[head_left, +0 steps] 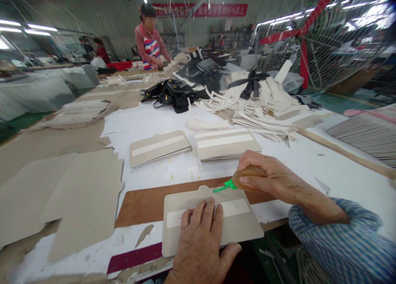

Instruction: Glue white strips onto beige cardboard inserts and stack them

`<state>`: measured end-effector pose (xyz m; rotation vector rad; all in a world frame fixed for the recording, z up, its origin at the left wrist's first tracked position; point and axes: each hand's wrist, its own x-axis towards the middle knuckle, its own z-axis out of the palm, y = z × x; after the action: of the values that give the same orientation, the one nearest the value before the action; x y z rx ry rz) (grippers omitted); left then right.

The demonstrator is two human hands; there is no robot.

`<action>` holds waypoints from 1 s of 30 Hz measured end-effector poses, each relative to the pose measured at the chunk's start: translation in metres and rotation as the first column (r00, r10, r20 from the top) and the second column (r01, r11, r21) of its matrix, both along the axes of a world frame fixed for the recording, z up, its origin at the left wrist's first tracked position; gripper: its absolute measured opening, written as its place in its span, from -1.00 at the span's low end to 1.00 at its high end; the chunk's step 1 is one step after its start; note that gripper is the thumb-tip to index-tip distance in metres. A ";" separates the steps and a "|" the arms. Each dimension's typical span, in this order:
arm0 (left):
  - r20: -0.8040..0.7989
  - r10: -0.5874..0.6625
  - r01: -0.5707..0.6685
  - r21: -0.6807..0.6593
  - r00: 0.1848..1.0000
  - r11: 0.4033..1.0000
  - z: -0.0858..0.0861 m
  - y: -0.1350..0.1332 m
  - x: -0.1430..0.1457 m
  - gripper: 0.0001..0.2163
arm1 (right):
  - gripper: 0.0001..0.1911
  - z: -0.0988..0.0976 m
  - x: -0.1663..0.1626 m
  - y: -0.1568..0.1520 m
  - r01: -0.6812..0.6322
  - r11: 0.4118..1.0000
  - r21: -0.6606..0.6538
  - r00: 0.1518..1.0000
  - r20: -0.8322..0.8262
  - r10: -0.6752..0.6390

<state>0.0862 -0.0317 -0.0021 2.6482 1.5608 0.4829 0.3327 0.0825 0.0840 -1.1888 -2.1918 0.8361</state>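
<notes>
My right hand [262, 172] is wrapped round an amber glue bottle [247, 178] with a green nozzle [223, 186]. The nozzle tip is at the upper edge of a beige board panel [238, 228], near its small tab. Whether glue is coming out cannot be made out. My left hand [199, 238] lies on that panel with its fingers stretched out, over part of a pale strip [236, 207] that runs across it. Under the panel's far edge lies a brown strip [145, 205], and a maroon strip [136, 257] pokes out at the lower left.
Two stacks of similar panels [161, 147] [229, 145] stand beyond my hands. Large beige sheets [89, 201] lie at left. Farther back are black bags [173, 92] and pale scraps [272, 94]. A person [151, 40] stands at the table's far end; a fan [305, 32] is at right.
</notes>
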 end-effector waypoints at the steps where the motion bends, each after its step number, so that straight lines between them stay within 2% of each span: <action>1: -0.002 -0.002 0.002 0.000 1.000 1.000 0.000 0.000 0.000 -0.34 | -0.81 0.000 -0.001 0.000 -0.003 1.000 -0.002 1.000 -0.005 0.003; 6: -0.004 -0.009 0.009 0.001 1.000 1.000 -0.002 0.001 0.000 -0.33 | -0.77 0.004 0.016 -0.003 0.081 0.995 -0.064 0.997 0.024 -0.080; 12: -0.019 -0.016 0.016 -0.009 1.000 1.000 -0.003 -0.001 -0.002 -0.34 | -0.65 0.013 0.046 -0.014 0.245 0.959 -0.144 0.968 0.088 -0.234; 18: -0.013 -0.009 0.009 0.020 1.000 1.000 -0.003 0.000 -0.001 -0.33 | -0.67 0.014 0.046 -0.022 0.300 0.940 -0.162 0.954 0.056 -0.295; 22: -0.025 -0.011 0.012 0.038 1.000 0.999 -0.003 0.001 -0.001 -0.34 | -0.65 0.003 0.046 -0.017 0.255 0.954 -0.158 0.966 0.005 -0.257; 26: -0.061 -0.013 0.017 0.063 0.998 0.998 -0.006 0.002 -0.004 -0.34 | -0.64 -0.017 0.044 -0.013 0.225 0.947 -0.229 0.966 -0.076 -0.247; 28: -0.076 -0.032 0.040 0.110 0.997 0.993 -0.010 0.003 -0.005 -0.34 | -0.63 -0.028 0.038 -0.015 0.269 0.916 -0.297 0.933 -0.156 -0.325; 30: -0.096 -0.024 0.040 0.172 0.995 0.984 -0.014 0.003 -0.005 -0.34 | -0.47 -0.040 0.031 -0.019 0.300 0.854 -0.424 0.823 -0.338 -0.457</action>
<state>0.0815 -0.0286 -0.0163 2.8599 1.5653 0.5236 0.3634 0.0638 0.0438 -1.3955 -1.4121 1.2091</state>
